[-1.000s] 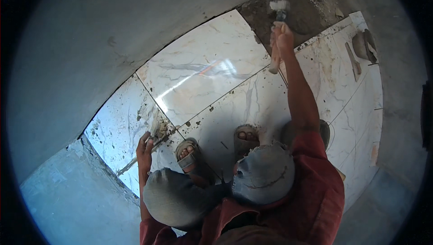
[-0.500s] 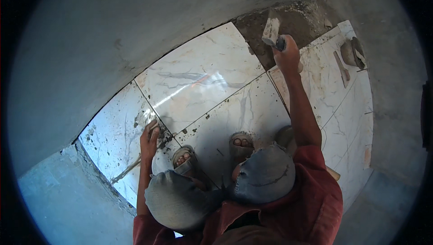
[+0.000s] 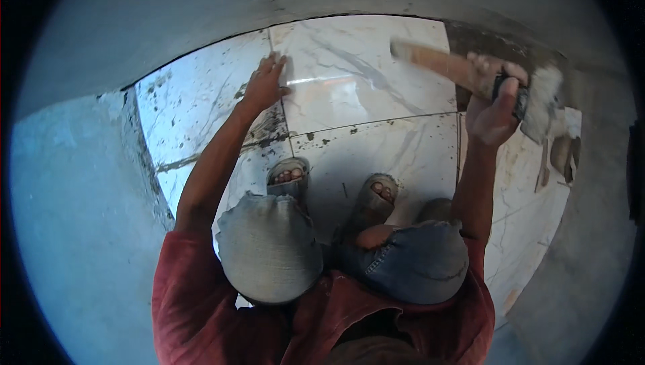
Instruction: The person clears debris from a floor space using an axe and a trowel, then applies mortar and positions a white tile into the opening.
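One mallet (image 3: 443, 65) in right grip (image 3: 494, 106); left grip (image 3: 267, 83) at tile (image 3: 205, 98).

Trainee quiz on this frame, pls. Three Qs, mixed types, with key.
1. Open: Which hand grips the mallet?

2. True or false: The free end of the mallet's wooden handle points rightward.

3. Multiple choice: Where are the fingers of the left hand?
a) on a knee
b) at the joint between two tiles
c) around a trowel

Key:
1. The right hand, close to the mallet's head.
2. False; it points leftward.
3. b
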`<action>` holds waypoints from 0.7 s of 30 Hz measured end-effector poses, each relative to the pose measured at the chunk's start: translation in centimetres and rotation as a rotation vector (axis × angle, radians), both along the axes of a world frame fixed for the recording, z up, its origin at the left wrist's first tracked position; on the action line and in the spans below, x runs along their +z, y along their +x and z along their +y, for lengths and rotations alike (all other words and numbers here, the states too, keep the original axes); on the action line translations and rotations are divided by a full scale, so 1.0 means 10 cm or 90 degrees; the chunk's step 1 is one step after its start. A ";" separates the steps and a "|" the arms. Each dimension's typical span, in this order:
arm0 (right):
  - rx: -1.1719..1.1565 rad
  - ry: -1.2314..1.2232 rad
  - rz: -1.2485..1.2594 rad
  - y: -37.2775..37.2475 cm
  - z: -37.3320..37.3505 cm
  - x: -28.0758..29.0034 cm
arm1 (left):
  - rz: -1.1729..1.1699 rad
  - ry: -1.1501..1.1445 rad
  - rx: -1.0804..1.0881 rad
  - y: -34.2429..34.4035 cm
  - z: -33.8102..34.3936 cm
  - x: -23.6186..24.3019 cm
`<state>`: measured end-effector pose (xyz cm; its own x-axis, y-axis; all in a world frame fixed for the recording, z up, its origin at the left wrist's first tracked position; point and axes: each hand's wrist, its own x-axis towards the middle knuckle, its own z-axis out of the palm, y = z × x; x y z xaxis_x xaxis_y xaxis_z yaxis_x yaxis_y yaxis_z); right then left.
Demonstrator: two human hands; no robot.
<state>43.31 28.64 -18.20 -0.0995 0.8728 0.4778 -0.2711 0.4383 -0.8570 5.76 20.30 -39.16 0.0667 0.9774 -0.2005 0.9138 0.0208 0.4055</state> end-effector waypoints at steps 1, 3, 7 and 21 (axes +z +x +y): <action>-0.016 0.003 -0.010 -0.09 0.03 0.02 | 0.023 -0.048 -0.007 0.00 0.02 -0.01; -0.043 0.001 -0.156 -0.29 0.10 0.02 | 0.075 -0.105 -0.013 0.00 0.05 -0.02; 0.004 -0.034 -0.240 -0.79 0.17 -0.22 | 0.043 -0.128 0.001 0.00 0.05 0.00; 0.039 -0.205 -0.553 -1.48 0.35 -0.85 | -0.006 -0.104 0.036 -0.01 0.05 0.03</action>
<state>28.48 32.10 -26.66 -0.3599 0.9316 -0.0503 0.5076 0.1503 -0.8484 5.63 20.84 -38.90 0.0160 0.9340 -0.3568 0.9053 0.1379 0.4017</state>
